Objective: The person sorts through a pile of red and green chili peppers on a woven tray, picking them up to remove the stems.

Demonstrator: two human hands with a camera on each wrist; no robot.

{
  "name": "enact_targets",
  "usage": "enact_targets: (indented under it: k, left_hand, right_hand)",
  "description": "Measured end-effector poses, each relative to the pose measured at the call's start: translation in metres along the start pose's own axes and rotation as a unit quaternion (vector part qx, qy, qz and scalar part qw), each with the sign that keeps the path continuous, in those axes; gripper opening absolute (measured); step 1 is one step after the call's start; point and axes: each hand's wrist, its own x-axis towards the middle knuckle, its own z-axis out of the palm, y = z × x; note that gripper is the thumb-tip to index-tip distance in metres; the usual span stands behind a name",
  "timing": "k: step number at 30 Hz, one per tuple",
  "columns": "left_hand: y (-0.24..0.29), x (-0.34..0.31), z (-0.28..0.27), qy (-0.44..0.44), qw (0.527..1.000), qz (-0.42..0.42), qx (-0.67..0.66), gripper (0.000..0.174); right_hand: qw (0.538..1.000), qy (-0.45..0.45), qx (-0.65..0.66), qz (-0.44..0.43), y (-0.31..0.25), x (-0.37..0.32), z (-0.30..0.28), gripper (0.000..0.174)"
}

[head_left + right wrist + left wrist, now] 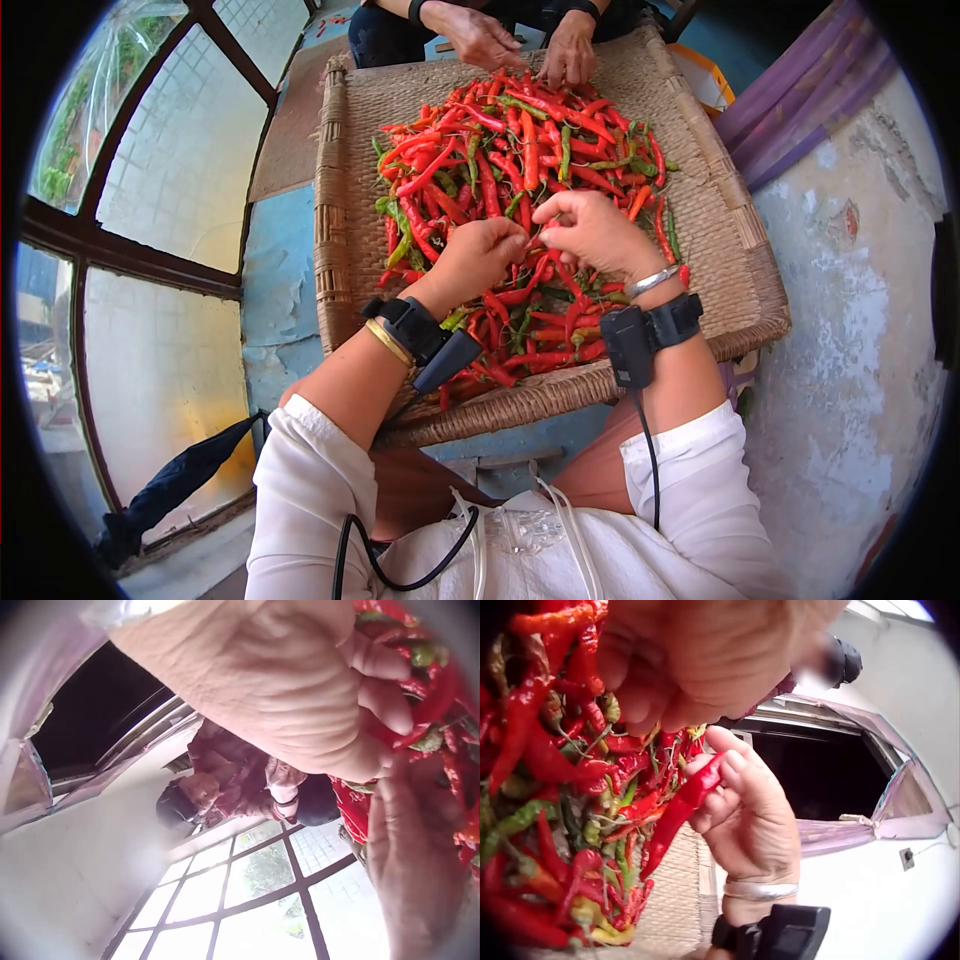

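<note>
Many red chili peppers (530, 140), with some green and orange ones, lie heaped on a woven tray (335, 230). Over the heap the right hand (600, 235) pinches one red pepper (679, 814) between thumb and fingers, its tip pointing down in the left wrist view. Close beside it is the left hand (475, 262) with bent fingers, nearly meeting the right fingertips; whether it grips anything is hidden. In the right wrist view, the right palm (277, 690) fills the top and the left hand (416, 847) stands at the lower right.
Across the tray, another person's hands (570, 50) touch the heap's far edge. Windows (170, 170) stand on the left, a worn wall (840, 330) and purple cloth (800, 90) on the right. A cable (655, 450) hangs from the right wrist device.
</note>
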Motion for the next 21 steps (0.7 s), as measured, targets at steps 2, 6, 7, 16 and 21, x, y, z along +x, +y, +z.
enact_targets:
  k: [2,6,7,16,21]
  left_hand:
    - [-0.014,0.001,0.000,-0.023,0.993,0.070,0.096,0.018]
    - [-0.004,-0.007,0.003,-0.087,0.945,0.092,0.303,0.024]
    - [-0.001,-0.009,0.003,-0.104,0.909,0.091,0.394,0.025]
    - [-0.006,-0.010,0.009,-0.112,0.867,0.146,0.464,0.025]
    - [-0.009,-0.009,0.011,-0.175,0.853,0.198,0.450,0.017]
  right_hand:
    - [0.996,0.032,0.078,-0.012,0.002,0.001,-0.011,0.024]
    - [0.849,0.183,0.463,-0.178,-0.002,0.006,-0.021,0.039]
    - [0.849,0.184,0.463,-0.177,-0.001,0.005,-0.022,0.039]
    - [0.959,0.066,0.270,-0.061,0.001,0.002,-0.004,0.027]
    - [0.976,0.062,0.201,-0.058,0.005,0.002,0.002,0.028]
